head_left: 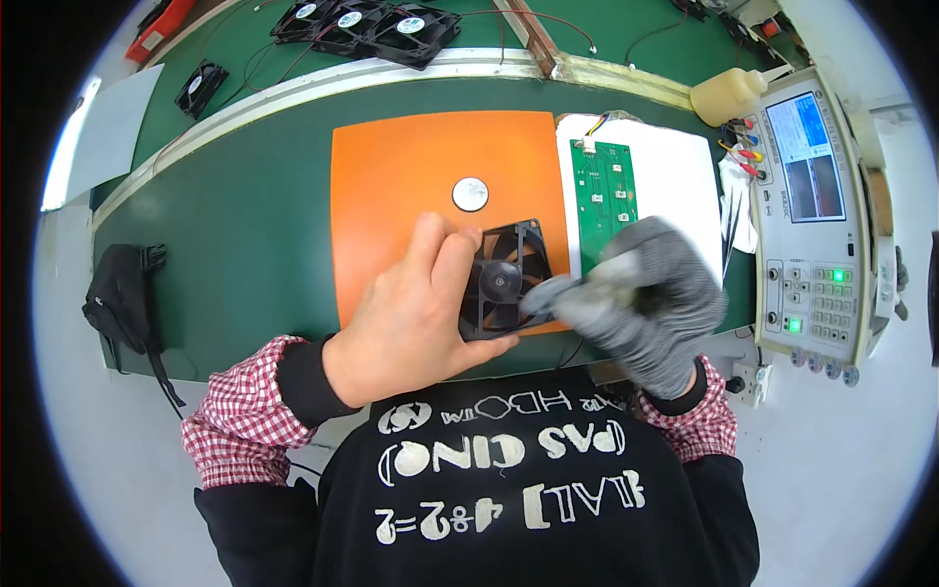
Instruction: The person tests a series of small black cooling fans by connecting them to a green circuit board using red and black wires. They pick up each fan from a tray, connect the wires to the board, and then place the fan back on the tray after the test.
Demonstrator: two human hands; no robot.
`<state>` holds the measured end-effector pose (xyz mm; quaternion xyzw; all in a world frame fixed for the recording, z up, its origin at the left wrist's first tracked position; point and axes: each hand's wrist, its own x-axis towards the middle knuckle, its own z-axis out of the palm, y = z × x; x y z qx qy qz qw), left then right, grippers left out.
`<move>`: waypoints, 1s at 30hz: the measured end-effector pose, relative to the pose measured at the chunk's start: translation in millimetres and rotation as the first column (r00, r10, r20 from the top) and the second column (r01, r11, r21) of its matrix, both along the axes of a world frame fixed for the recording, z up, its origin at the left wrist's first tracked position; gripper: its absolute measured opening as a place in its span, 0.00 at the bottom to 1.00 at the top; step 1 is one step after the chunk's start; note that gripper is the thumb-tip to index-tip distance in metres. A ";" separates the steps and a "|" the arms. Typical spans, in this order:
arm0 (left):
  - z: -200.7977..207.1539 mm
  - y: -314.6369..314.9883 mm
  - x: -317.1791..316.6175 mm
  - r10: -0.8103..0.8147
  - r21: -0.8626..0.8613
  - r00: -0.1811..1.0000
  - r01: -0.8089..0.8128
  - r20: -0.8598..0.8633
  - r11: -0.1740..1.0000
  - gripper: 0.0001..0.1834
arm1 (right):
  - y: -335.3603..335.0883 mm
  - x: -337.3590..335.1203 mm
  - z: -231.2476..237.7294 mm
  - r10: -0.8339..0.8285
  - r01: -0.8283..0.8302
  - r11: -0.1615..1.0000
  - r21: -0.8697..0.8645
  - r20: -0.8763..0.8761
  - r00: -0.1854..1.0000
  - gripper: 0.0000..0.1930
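Note:
A square black cooling fan (501,281) lies near the front edge of the orange sheet (391,166), tilted a little. My bare left hand (411,308) grips it along its left side, fingers at the top edge and thumb at the bottom. My right hand (650,303) wears a grey knit glove and reaches over the fan's lower right part. Its fingertips are smeared by motion, so whether they pinch anything does not show. Just beyond the fan sits a round white disc (470,194). The fan's lower right corner is partly covered by the glove.
A green circuit board (606,186) with white connectors rests on a white sheet (675,176). Right of it stand a test instrument (807,225) with a lit screen and a yellowish bottle (726,96). Several black fans (367,27) lie beyond the ledge; a black pouch (125,293) lies far left.

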<state>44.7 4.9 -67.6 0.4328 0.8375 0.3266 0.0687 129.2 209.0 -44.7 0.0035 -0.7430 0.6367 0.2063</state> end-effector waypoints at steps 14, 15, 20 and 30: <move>26.1 -1.0 -8.2 -0.170 0.325 0.650 -0.125 0.741 0.937 0.05 | 2.9 5.8 -13.0 0.022 0.031 0.822 0.569 -0.087 0.996 0.20; 27.3 0.1 -13.2 -0.095 0.273 0.808 -0.084 0.581 0.958 0.05 | 1.8 8.4 -13.6 -0.011 0.044 0.821 0.569 -0.062 0.998 0.20; 15.9 17.2 -29.5 -0.044 0.175 0.994 0.026 0.097 0.984 0.09 | -5.2 12.7 -32.1 0.112 -0.068 0.840 0.538 -0.050 0.992 0.20; 19.1 32.7 -51.6 -0.043 -0.072 0.878 0.088 0.477 0.993 0.16 | -7.1 11.5 -42.5 0.170 -0.110 0.793 0.600 -0.044 0.985 0.15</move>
